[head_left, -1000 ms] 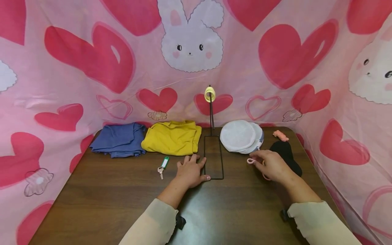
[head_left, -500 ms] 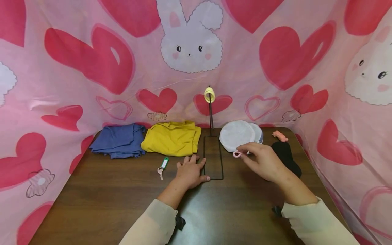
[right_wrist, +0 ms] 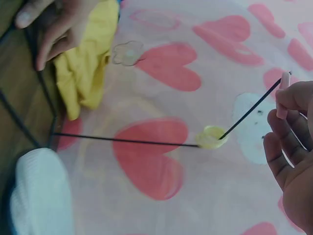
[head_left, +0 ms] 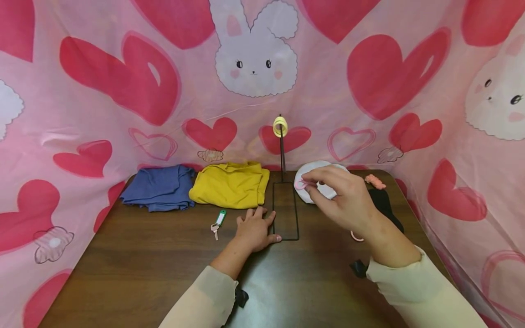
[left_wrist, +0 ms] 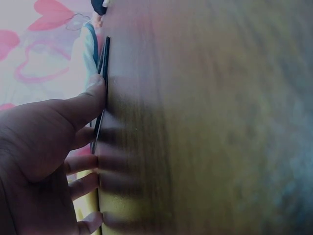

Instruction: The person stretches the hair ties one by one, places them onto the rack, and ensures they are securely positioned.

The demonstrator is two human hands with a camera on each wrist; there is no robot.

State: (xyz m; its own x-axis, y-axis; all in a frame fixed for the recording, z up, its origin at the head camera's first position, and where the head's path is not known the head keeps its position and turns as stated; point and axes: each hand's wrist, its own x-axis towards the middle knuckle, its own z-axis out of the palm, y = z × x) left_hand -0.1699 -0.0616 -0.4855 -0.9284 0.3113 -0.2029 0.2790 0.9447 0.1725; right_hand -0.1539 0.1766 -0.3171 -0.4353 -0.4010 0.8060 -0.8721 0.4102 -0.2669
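A small pink ring (head_left: 301, 184) is pinched between the thumb and fingers of the right hand (head_left: 346, 196), and is held up at the centre-right of the scene. In the head view it is seen against a white round fabric item (right_wrist: 44, 191) and to the right of a black wire stand (head_left: 296, 214). In the right wrist view the stand's rod tip is overlapped by the ring; contact cannot be told.

The left hand (head_left: 255, 230) is laid down with its fingers spread, its grip uncurled. The thumb is rested on the near left corner of the stand's rectangular base, and the other fingertips are placed on the tabletop (head_left: 143, 273) to the left of it. Yellow rings (head_left: 280, 120) are borne on the raised part of the stand.

On the tabletop, another pink ring (head_left: 357, 238) is partly hidden below the right hand. Farther right, a black item (head_left: 385, 207) is partly covered by the hand, with a crumpled coral piece (head_left: 375, 182) just beyond it. To the left of the left hand, a key (head_left: 215, 230) is joined to a green tag (head_left: 220, 217). At the far left, a folded blue cloth (head_left: 160, 187) is set beside a folded yellow cloth (head_left: 229, 187). The tabletop is backed by a pink curtain (head_left: 188, 91) printed with hearts and rabbits.
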